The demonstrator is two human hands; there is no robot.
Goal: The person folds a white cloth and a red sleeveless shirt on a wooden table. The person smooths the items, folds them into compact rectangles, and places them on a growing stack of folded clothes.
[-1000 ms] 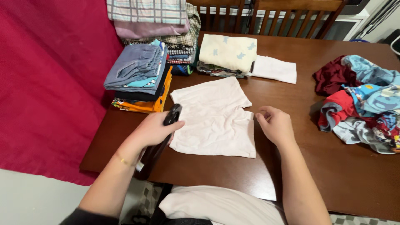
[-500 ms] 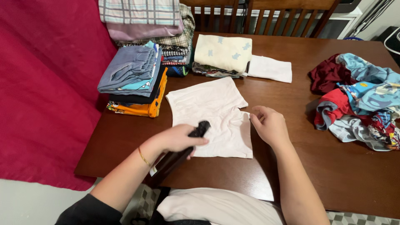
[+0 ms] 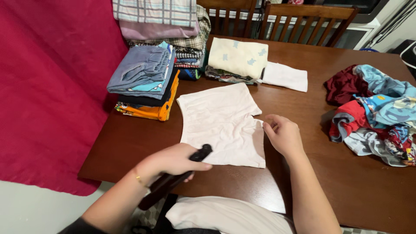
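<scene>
left hand (image 3: 171, 162) slid back toward the table's (image 3: 130, 143) near edge, fingers gripping a black handheld tool (image 3: 177, 177), right hand (image 3: 284, 134) loosely curled, pinching pale pink shorts (image 3: 221, 123) at the hem

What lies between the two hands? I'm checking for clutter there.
In the head view, only the pale pink shorts spread flat between the left hand, holding a black tool, and the right hand.

Folded stacks (image 3: 147, 82) are blocking the counter's (image 3: 346, 173) far left; a crumpled clothes heap (image 3: 377, 112) is crowding its right edge; bare wood between is lying open.
</scene>
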